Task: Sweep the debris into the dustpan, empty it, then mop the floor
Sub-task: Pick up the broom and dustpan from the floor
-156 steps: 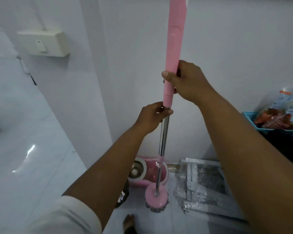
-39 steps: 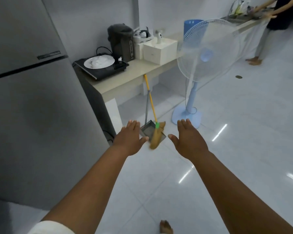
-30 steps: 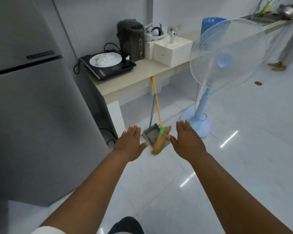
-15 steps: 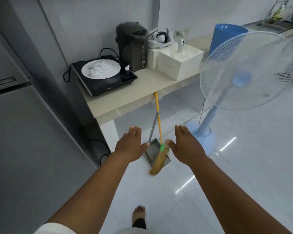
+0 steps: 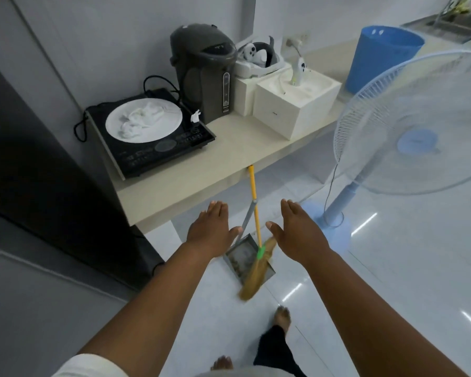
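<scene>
Broom and dustpan propped under the counter edge, both hands reaching, empty.

Yellow-handled broom [image 5: 253, 191] with green collar and straw bristles leaning on the counter [image 5: 229, 161] — bristles across a grey dustpan [image 5: 239, 258] on the floor, seemingly holding debris. Left hand [image 5: 210, 231] and right hand [image 5: 297, 229] outstretched either side, palms down, fingers spread, grasping nothing.
</scene>
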A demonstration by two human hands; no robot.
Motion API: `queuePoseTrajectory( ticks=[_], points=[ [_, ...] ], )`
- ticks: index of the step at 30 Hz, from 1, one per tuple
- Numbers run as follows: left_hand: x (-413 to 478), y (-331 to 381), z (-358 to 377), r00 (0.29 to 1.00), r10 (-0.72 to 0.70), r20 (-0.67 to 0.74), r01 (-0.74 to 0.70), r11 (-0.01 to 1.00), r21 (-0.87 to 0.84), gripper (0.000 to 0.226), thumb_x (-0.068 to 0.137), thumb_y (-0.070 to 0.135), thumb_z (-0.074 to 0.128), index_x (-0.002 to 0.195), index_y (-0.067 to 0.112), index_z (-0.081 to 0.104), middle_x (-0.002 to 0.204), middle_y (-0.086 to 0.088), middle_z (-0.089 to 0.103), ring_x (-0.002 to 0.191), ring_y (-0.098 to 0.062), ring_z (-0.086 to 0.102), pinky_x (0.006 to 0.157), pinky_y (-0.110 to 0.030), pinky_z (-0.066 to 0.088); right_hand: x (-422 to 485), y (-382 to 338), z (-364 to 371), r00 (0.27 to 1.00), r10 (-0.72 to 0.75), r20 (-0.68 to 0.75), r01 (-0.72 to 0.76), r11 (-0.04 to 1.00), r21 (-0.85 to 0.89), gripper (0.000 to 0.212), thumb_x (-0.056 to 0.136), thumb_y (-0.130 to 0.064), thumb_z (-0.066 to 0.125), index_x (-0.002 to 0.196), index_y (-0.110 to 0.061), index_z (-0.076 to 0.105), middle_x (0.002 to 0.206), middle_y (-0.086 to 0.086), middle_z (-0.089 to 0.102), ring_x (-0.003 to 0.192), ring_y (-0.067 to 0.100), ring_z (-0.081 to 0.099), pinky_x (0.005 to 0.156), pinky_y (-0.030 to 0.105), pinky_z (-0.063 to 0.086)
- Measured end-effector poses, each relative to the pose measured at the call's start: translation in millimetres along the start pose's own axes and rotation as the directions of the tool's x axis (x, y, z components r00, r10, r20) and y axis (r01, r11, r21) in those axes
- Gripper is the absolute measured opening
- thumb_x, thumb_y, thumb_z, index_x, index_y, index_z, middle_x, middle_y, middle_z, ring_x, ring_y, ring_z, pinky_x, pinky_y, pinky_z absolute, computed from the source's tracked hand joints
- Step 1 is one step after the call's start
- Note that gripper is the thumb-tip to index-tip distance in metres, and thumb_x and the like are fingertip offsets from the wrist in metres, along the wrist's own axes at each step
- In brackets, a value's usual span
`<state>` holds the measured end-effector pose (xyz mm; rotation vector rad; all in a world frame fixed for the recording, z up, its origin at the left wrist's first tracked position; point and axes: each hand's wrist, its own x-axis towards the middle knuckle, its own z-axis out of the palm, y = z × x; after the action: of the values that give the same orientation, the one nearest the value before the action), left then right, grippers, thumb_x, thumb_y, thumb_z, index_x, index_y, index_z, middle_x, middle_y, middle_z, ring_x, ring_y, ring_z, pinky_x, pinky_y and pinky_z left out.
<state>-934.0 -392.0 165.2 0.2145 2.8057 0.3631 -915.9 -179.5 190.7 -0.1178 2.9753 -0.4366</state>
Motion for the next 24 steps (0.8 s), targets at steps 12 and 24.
queuePoseTrajectory(
  ticks=[12, 24],
  points=[
    [118.3, 22.5, 5.1, 0.981, -0.196, 0.013, 0.195, 0.98, 0.035, 0.076, 0.098, 0.057, 0.035, 0.154, 0.011, 0.013, 0.162, -0.008, 0.014, 0.147, -0.028, 0.019, 0.116, -0.041, 0.025, 169.5, 47.1, 1.2, 0.98, -0.159, 0.12, 0.158, 0.987, 0.017, 0.074, 0.098, -0.048, 0.044, 0.153, -0.005, 0.02, 0.155, 0.015, 0.031, 0.144, 0.026, 0.027, 0.111, 0.035, 0.031],
    [216.1, 42.1, 62.5, 0.922, -0.355, 0.155, 0.37, 0.925, -0.081, 0.053, 0.099, 0.05, 0.04, 0.139, 0.016, 0.041, 0.137, -0.008, 0.052, 0.124, -0.027, 0.052, 0.093, -0.039, 0.049, 296.1, 75.2, 55.3, 0.927, -0.137, 0.349, 0.078, 0.981, 0.178, 0.064, 0.095, -0.044, 0.053, 0.142, -0.002, 0.04, 0.125, 0.017, 0.061, 0.119, 0.03, 0.054, 0.092, 0.034, 0.045]
  ],
)
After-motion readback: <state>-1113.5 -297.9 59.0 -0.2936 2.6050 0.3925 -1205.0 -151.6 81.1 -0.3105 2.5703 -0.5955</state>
